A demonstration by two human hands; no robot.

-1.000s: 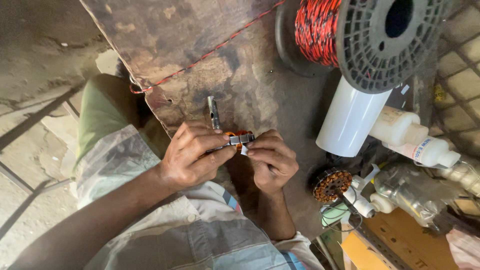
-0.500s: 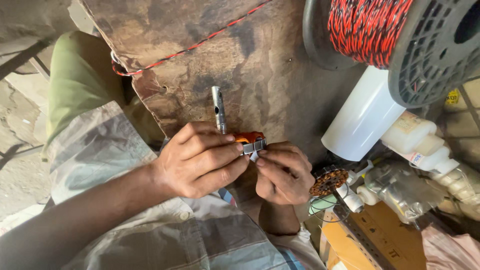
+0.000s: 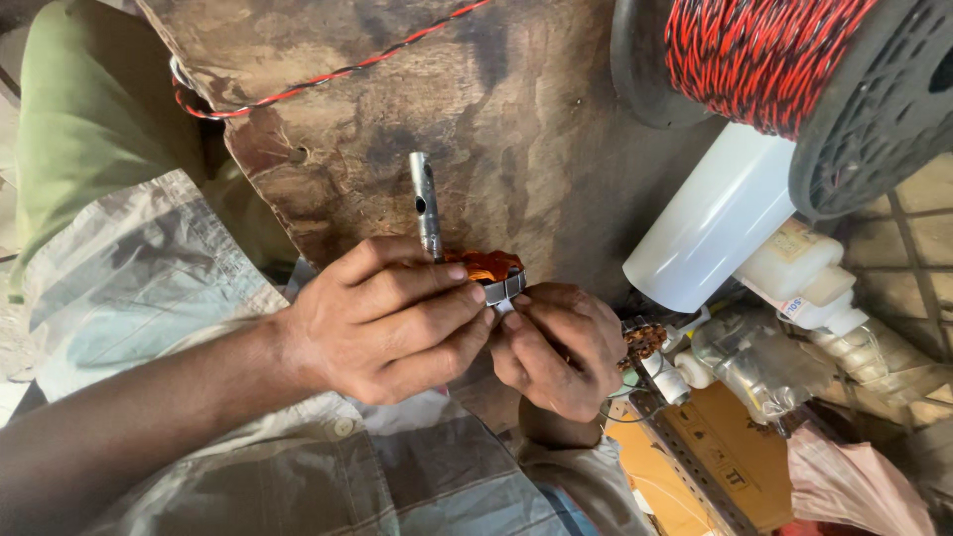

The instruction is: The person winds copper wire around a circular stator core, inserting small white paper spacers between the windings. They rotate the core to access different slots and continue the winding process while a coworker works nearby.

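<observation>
Wooden board (image 3: 516,129) (hands on armature (image 3: 486,266))

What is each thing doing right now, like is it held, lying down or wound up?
Left hand: closed around the small copper-wound part.
Right hand: pinching that part's metal edge.
Metal shaft: sticking up from the part.
Wire spool: wound full with red-black wire.
White tube: lying tilted.
White bottle: lying down, capped.

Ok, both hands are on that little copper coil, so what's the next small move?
Probably keep the left hand clamped and let the right hand work at the metal band, since the coil sits pinched between both hands with the steel shaft sticking out above.
</observation>
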